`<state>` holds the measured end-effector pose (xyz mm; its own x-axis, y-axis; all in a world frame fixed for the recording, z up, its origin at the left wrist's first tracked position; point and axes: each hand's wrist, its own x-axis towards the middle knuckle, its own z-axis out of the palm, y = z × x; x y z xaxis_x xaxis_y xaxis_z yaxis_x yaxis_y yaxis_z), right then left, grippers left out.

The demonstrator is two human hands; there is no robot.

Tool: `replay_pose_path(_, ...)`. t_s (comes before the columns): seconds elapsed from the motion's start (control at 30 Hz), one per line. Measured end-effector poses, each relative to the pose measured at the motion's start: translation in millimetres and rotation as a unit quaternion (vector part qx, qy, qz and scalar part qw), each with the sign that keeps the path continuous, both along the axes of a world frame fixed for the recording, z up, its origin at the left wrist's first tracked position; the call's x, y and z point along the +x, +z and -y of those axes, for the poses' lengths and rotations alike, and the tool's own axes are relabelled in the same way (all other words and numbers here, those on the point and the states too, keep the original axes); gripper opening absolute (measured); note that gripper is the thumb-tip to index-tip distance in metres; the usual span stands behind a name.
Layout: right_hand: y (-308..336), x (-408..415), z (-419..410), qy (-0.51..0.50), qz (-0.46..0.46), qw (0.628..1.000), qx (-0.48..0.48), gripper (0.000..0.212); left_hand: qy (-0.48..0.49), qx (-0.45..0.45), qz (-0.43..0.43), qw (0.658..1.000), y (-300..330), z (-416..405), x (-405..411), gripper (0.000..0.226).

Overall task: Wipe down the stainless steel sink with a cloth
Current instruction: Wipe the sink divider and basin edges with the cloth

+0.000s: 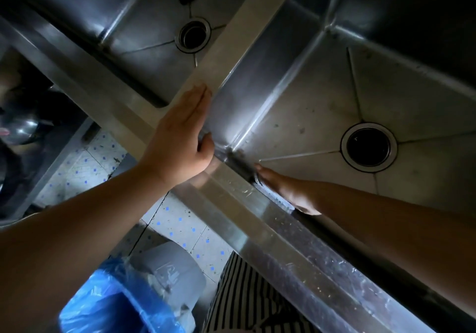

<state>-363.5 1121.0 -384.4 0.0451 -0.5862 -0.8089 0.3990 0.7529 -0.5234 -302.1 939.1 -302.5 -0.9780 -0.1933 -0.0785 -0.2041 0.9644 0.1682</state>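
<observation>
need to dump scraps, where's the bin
Head view, bottom left: the bin, lined with a blue bag, stands on the tiled floor below the sink's front rim.

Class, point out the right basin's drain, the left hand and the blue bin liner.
right basin's drain (368, 146), head view: dark middle of the opening.
left hand (180, 137), head view: back of the hand.
blue bin liner (103, 304), head view: crumpled rim.

Right hand (288, 189) fingers behind sink rim (231, 198) (cloth unseen)

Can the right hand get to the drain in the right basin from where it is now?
Probably yes. The right hand is already inside that basin against its front wall, and the bare basin floor between it and the drain holds nothing in the way.
</observation>
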Motion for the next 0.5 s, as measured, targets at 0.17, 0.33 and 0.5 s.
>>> replay_pose_path(0.17, 2.4, 5.2, 30.0, -0.003, 0.009, 0.999, -0.049, 0.063, -0.002, 0.010, 0.007, 1.000, -0.1, 1.0, 0.7, 0.063)
replay_pose_path(0.33, -3.4, -0.2, 4.0, -0.001, 0.019, 1.000, -0.010, 0.066, -0.009, 0.000, -0.005, 1.000, -1.0, 0.9, 0.7, 0.061)
replay_pose_path(0.5, 5.4, -0.2, 2.3, 0.028, -0.001, 1.000, 0.013, 0.062, 0.007, 0.005, 0.001, 1.000, 0.0, -1.2, -0.3, 0.060)
